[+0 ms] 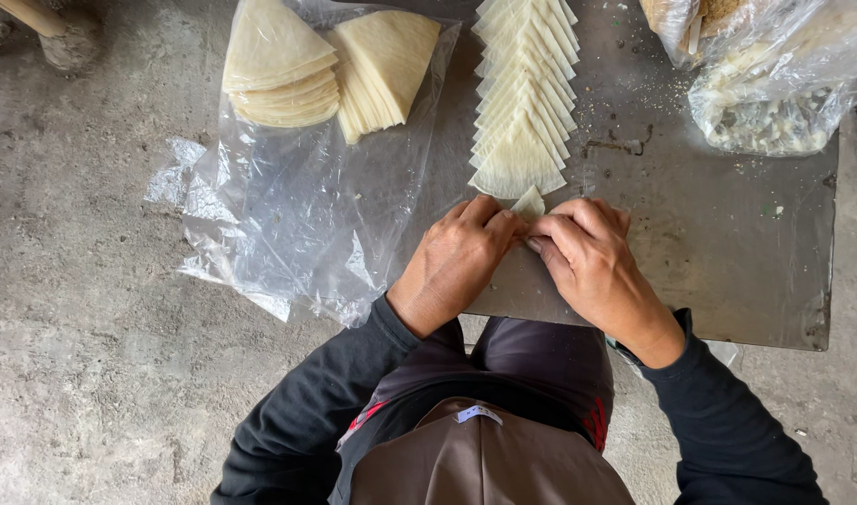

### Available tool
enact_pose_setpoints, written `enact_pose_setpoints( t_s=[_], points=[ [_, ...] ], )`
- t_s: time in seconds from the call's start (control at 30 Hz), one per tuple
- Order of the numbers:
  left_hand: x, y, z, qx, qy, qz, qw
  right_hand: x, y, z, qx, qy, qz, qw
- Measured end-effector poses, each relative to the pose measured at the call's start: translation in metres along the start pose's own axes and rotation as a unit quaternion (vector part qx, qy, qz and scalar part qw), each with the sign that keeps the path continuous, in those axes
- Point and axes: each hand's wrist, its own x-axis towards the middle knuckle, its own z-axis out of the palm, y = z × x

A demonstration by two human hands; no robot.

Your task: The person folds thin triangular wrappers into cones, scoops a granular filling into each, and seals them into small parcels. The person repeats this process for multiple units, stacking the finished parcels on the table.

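— Honestly, how did that small pale triangular piece of thin dough sheet (529,203) look to you, to handle?

— Very light and soft, I judged. It was thin like paper, so it would bend easily and could tear if somebody pulled it hard. I think the best place to hold it was at the two lower corners or the side edges, with the fingertips only, not in the middle.

— And where was it, relative to the hands?

— It was exactly between them, on the grey metal tray (727,262). The left hand (456,257) pinched its left edge and the right hand (587,257) pinched its right edge; both were curled, knuckles up, and the fingertips almost met over the sheet. Only the upper tip of the piece showed above the fingers; the rest was hidden under them.

— What was around it?

— Just above the tip, touching or almost touching, I could not tell, lay the long overlapping row of pale dough triangles (522,103). Further left, two stacks of pale wedge-shaped dough sheets (330,65) rested on a crumpled clear plastic sheet (288,224). In the far right corner were clear plastic bags with some crumbly filling (774,84), well apart from both hands.
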Motion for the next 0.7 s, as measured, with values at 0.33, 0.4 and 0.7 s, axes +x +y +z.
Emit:
enact_pose_setpoints(
  t_s=[0.33, 0.4, 0.7],
  points=[
    [0.022, -0.008, 0.001, -0.014, -0.089, -0.082, 0.993, 0.007, 0.006, -0.002, -0.012, -0.037, 0.009, 0.999],
    [0.022, -0.01, -0.005, -0.059, -0.071, -0.094, 0.991, 0.005, 0.004, -0.002, -0.018, -0.026, 0.022, 0.999],
    [0.02, -0.014, 0.005, -0.025, -0.029, -0.091, 0.995, 0.007, 0.004, 0.002, -0.033, -0.01, -0.003, 0.999]
  ],
)
